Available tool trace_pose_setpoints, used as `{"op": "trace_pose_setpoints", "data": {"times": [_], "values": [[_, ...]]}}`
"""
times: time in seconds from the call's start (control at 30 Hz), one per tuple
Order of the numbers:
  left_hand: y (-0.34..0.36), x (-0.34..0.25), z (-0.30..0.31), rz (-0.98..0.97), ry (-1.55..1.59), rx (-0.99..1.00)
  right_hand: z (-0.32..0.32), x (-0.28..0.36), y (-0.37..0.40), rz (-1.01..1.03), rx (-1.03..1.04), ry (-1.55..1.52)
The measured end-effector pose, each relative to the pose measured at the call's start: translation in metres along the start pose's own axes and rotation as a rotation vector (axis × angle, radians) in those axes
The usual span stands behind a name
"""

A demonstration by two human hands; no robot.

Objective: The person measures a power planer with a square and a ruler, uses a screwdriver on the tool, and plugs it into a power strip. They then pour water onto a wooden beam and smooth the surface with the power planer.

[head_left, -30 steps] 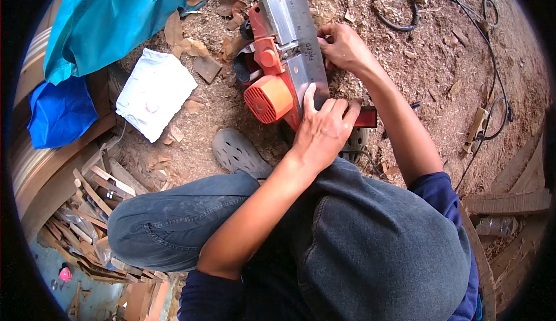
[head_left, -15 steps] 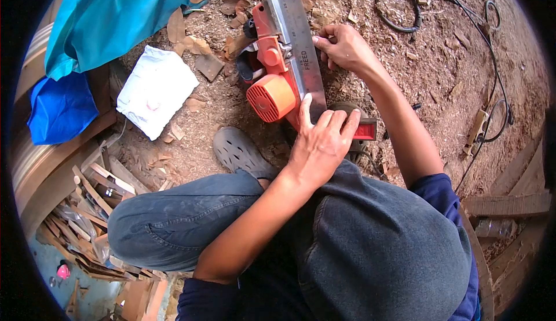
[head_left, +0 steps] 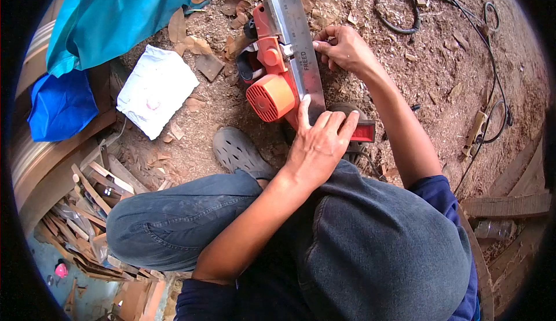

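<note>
An orange electric hand planer [head_left: 272, 92] rests on its side on the ground before me. Along its sole lies the wide steel blade of a try square [head_left: 301, 43], marked FREED. A red block in a grey frame [head_left: 363, 131], apparently the square's handle, shows beside my fingers. My left hand [head_left: 320, 141] grips the square's lower end, thumb on the planer side and fingers over the blade. My right hand [head_left: 344, 48] is closed at the blade's right edge, thumb and forefinger pinched together. Whatever its fingertips hold is hidden.
Wood shavings and dry leaves cover the ground. A white bag [head_left: 155, 92], blue cloth [head_left: 62, 106] and teal fabric [head_left: 121, 14] lie at left, above wood offcuts [head_left: 87, 228]. A black cable [head_left: 492, 60] runs down the right side. My grey clog [head_left: 240, 153] is near the planer.
Very little differs. The square's blade sits slightly differently against the planer, and both hands keep nearly the same places.
</note>
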State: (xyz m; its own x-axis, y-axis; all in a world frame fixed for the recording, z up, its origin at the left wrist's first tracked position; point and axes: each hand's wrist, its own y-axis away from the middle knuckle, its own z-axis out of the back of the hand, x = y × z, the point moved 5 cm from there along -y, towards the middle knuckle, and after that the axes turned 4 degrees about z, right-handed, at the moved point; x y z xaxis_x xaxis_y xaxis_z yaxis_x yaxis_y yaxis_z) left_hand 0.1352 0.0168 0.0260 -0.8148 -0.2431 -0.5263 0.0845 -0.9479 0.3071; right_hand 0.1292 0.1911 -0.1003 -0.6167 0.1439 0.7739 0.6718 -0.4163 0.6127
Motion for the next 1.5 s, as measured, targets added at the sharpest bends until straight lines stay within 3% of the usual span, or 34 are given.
{"op": "trace_pose_setpoints", "data": {"times": [1.5], "values": [[-0.0008, -0.0006, -0.0003, 0.007, -0.001, -0.025, -0.0020, -0.0023, 0.0009, 0.064, -0.035, 0.069]]}}
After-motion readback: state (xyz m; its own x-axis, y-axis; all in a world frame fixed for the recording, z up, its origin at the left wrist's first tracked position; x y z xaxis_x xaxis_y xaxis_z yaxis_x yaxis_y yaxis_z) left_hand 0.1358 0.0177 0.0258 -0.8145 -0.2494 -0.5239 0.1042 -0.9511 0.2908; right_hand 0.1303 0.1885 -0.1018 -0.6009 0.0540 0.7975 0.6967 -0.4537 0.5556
